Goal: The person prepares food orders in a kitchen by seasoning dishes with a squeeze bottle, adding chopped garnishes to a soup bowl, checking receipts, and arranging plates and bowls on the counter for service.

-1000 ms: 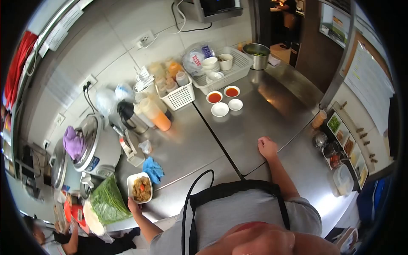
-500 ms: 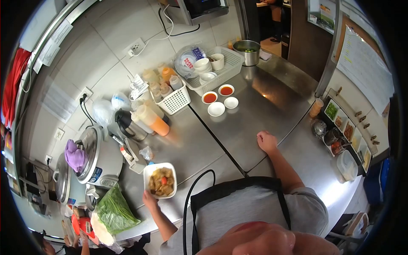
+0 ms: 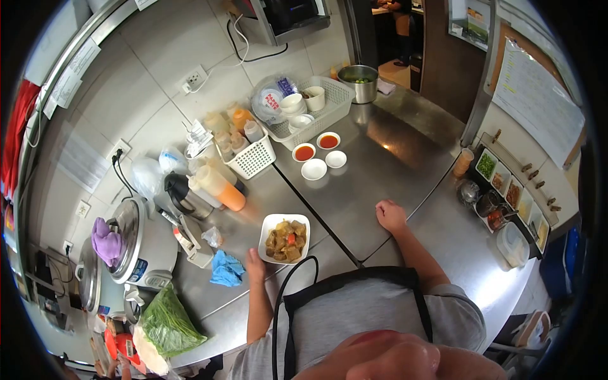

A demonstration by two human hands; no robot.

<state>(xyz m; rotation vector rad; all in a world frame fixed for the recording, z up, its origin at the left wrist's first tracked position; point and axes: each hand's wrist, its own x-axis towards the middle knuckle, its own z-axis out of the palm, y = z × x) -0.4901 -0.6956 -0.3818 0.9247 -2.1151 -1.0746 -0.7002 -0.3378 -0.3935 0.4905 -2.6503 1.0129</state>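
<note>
A squarish white bowl (image 3: 268, 223) holds chunks of brown stew (image 3: 286, 244) with a red piece on top. My left hand (image 3: 256, 265) is at the bowl's lower left side, gripping its edge. Its fingers are partly hidden by the bowl, and I cannot tell whether the bowl rests on the counter. My right hand (image 3: 391, 216) is loosely curled over the steel counter (image 3: 354, 212), with nothing visible in it. Beside my left wrist lies a crumpled blue cloth or glove (image 3: 226, 268). Farther forward are two small dishes of red sauce (image 3: 304, 152) and two white dishes (image 3: 314, 169).
Squeeze bottles (image 3: 221, 190), a kettle (image 3: 183, 193) and a rice cooker (image 3: 149, 244) line the left. Baskets (image 3: 253, 161) and a steel pot (image 3: 358, 82) stand along the back. Garnish trays (image 3: 514, 190) sit at right; bagged greens (image 3: 171, 326) lie front left.
My left hand has moved the bowl of stew to the right, revealing the blue crumpled item at its former place. My right hand stays over the counter. The view has shifted slightly.
</note>
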